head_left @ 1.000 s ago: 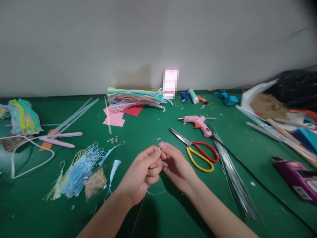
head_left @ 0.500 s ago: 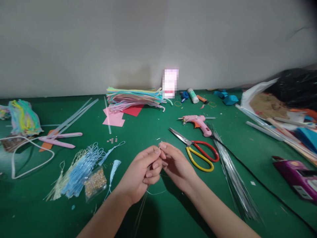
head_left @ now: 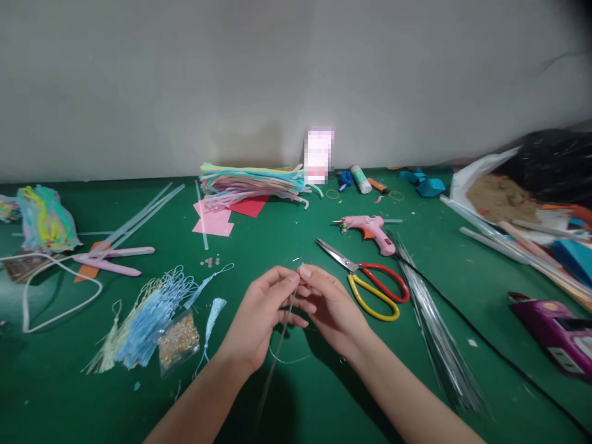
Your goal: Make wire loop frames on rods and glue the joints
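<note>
Left hand point(head_left: 261, 317) and right hand point(head_left: 332, 308) pinch a thin wire point(head_left: 275, 357) fingertip to fingertip over the worktop's point(head_left: 277, 240) front middle; risk: springy strand slips the pinch, snags the scissors point(head_left: 370, 283) nearby.

The thin wire point(head_left: 281, 324) vanishes between the pinched fingertips of the left hand point(head_left: 259, 317) and right hand point(head_left: 330, 305); its far loop is too fine to follow. A blurred-out patch point(head_left: 319, 155) stands by the wall point(head_left: 185, 92), and the purple device point(head_left: 555, 330) is cut off at the right edge
</note>
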A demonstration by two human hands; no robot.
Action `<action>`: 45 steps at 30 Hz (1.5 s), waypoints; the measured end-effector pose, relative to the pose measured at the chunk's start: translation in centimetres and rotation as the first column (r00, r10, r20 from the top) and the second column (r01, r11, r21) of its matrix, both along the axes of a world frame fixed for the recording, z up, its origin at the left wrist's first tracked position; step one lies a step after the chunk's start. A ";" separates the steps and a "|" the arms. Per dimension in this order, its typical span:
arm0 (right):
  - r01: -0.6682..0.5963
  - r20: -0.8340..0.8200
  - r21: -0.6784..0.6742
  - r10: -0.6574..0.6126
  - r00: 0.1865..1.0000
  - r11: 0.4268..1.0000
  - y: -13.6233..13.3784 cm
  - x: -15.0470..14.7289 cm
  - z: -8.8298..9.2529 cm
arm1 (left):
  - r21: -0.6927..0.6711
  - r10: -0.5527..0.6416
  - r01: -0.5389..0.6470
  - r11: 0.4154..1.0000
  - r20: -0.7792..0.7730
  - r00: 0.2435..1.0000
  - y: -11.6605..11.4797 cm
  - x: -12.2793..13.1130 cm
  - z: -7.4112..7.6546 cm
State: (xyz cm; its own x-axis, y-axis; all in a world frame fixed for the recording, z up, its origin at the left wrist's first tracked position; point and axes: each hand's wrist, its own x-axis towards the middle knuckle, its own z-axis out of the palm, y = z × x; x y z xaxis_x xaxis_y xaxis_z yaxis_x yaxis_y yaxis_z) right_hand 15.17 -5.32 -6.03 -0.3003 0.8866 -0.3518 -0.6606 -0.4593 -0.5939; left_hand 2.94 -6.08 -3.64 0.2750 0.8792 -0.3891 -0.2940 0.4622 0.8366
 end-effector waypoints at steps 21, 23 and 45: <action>0.029 0.124 -0.008 -0.028 0.992 1.000 0.0 0.0 0.1 | -0.120 0.058 -0.026 0.992 0.273 0.960 0.3 0.1 -0.6; 0.040 0.136 -0.024 -0.037 0.990 0.999 0.0 0.1 0.0 | -0.175 0.058 0.004 0.984 0.346 0.936 0.3 0.0 -0.7; 0.025 0.101 -0.026 -0.023 0.995 0.999 0.0 0.1 -0.3 | -0.198 0.078 -0.010 0.980 0.343 0.936 0.4 -0.1 -0.7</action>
